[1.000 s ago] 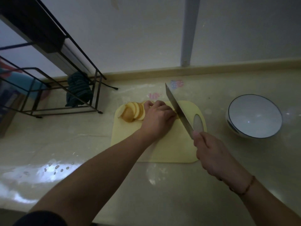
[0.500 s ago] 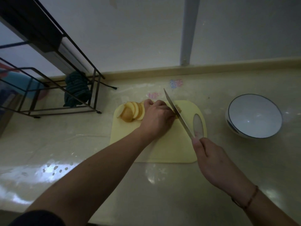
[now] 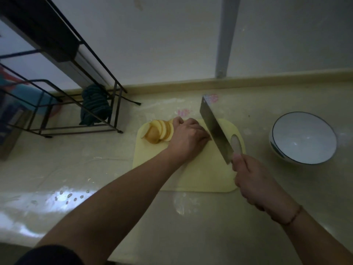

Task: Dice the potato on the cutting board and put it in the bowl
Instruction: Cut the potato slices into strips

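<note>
A pale yellow cutting board (image 3: 202, 173) lies on the counter. Several potato slices (image 3: 159, 131) lean in a fanned row at its far left corner. My left hand (image 3: 189, 139) sits curled over the rest of the potato, which it hides. My right hand (image 3: 254, 180) grips the handle of a cleaver (image 3: 215, 129). The broad blade stands just right of my left knuckles, its edge down at the board. A white bowl with a dark rim (image 3: 303, 138) stands to the right of the board and holds nothing.
A black wire rack (image 3: 63, 104) stands at the back left with a dark cloth (image 3: 95, 106) hanging on it. The wall and a low ledge (image 3: 248, 81) run close behind the board. Water drops (image 3: 66, 196) glisten on the counter at the front left.
The cleaver rocked edge-on half a second ago and now shows its broad face again beside my left knuckles. My left hand stays on the potato. The bowl has not moved.
</note>
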Demonstrator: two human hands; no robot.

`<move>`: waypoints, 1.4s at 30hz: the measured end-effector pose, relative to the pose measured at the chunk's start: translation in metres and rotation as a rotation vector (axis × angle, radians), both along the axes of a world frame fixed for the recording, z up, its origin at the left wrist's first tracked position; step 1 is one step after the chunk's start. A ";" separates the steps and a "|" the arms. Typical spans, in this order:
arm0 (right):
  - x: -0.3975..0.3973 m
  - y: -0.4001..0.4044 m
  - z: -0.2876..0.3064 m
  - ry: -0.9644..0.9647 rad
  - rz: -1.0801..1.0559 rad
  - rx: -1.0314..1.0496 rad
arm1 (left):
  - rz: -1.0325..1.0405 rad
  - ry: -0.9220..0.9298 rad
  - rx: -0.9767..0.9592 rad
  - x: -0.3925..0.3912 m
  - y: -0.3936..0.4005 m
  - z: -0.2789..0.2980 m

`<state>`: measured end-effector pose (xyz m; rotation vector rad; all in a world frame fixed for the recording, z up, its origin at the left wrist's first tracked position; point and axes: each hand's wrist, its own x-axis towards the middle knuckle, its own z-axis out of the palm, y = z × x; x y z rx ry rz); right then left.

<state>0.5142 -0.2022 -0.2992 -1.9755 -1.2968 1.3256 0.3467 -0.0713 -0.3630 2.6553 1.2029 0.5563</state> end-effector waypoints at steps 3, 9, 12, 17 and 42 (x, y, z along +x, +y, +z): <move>0.003 -0.002 0.000 0.006 -0.001 -0.009 | 0.024 0.001 0.000 0.000 -0.001 -0.001; -0.004 -0.008 0.002 0.016 0.014 0.039 | 0.055 -0.001 0.018 -0.004 -0.003 -0.002; -0.006 -0.013 0.005 0.003 0.034 0.076 | 0.073 0.009 0.009 -0.007 -0.006 -0.004; -0.010 -0.015 0.004 -0.063 0.060 0.100 | 0.082 0.050 0.001 -0.005 -0.007 -0.004; -0.014 -0.005 -0.005 -0.088 0.095 0.082 | 0.055 0.011 0.014 -0.001 -0.003 0.001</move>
